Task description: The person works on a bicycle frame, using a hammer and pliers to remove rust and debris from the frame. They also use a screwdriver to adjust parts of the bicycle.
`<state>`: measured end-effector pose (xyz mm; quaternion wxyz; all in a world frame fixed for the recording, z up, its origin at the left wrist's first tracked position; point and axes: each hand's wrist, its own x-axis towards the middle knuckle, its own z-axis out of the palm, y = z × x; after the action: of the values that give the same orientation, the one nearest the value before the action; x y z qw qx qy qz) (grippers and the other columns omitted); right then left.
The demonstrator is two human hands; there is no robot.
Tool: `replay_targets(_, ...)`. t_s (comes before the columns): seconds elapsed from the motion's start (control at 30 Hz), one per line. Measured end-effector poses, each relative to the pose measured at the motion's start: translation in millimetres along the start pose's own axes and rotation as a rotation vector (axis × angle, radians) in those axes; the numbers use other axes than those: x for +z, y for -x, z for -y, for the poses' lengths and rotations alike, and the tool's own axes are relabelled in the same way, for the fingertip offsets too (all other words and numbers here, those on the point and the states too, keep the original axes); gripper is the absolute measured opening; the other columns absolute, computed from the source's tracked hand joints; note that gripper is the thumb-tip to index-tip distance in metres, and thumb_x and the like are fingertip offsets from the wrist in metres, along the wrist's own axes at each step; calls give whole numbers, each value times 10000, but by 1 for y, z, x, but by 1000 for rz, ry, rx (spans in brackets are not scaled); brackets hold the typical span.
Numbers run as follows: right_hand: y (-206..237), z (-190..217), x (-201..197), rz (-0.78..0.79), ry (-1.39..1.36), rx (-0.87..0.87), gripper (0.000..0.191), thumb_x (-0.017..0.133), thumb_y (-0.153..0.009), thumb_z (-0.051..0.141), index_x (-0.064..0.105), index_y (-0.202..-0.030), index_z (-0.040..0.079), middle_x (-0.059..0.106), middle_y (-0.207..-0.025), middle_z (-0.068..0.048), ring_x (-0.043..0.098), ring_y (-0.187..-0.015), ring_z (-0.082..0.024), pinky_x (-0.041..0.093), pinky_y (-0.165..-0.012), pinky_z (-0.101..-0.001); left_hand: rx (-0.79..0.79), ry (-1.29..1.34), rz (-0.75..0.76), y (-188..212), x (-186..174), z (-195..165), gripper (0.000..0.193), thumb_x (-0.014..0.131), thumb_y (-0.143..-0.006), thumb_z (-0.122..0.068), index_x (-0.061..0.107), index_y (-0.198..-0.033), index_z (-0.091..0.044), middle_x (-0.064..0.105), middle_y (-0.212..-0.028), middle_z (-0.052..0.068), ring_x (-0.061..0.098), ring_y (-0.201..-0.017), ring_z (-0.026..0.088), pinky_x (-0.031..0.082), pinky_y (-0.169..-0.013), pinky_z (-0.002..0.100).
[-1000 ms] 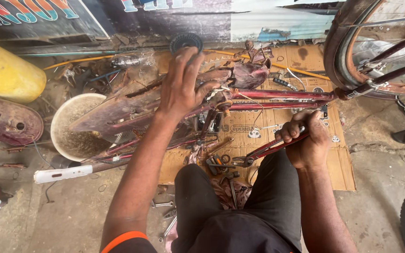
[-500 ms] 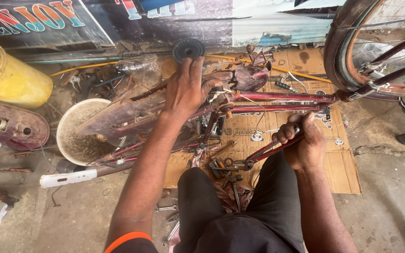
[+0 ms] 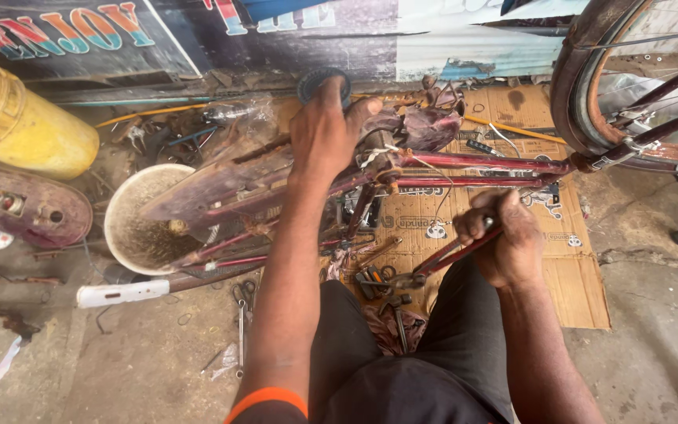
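Left hand covers most of a dark round part just above the maroon bike frame; right hand, below the frame, has its grip closed on red-handled pliers, jaws buried in clutter.

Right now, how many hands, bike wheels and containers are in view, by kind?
Hands: 2, left hand on a dark round part, right hand gripping a red-handled tool
Bike wheels: 1, the wheel top right
Containers: 2, yellow drum, white bucket
Total: 5

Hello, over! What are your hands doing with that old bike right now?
Left hand reaching onto round black part. Right hand gripping red-handled pliers. Maroon bike frame lies between.
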<state>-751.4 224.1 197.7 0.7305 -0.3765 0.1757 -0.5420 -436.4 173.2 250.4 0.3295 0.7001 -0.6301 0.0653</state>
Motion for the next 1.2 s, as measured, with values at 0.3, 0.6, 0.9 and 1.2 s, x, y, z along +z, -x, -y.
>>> replay_targets(0.3, -44, 78, 42, 434, 315, -201, 435, 455, -1168, 389, 633, -1005, 27, 590, -709, -75, 476, -476, -119, 347, -409, -240, 324, 166, -390, 25, -21, -18, 834, 634, -1011, -617, 387, -1549, -30, 635, -1312, 196, 686, -1155, 329, 589, -1004, 468)
replay_targets(0.6, -132, 114, 61, 682, 185, -381, 339, 577, -1069, 188, 612, -1234, -105, 678, -950, -328, 739, -768, -381, 636, -600, -407, 392, 610, 239, 37, -28, -97, 509, 803, -925, -268, 603, -1353, -78, 753, -1157, 149, 737, -1053, 258, 585, -967, 441)
replay_targets(0.9, -169, 100, 46, 914, -163, -126, 300, 603, -1042, 55, 643, -1277, -126, 643, -1197, -392, 687, -1148, -492, 644, -863, -526, 148, 387, 513, 10, -49, -107, 169, 751, -916, -175, 693, -1026, -61, 741, -814, 79, 710, -715, 186, 559, -693, 424)
replay_targets(1.2, -182, 88, 50, 1134, -134, -14, 410, 558, -1007, -36, 587, -1409, -112, 522, -1425, -416, 578, -1360, -479, 580, -1041, -591, 260, 453, 360, 24, -46, -83, 182, 771, -906, -144, 668, -993, -21, 724, -849, 117, 704, -794, 218, 530, -755, 436)
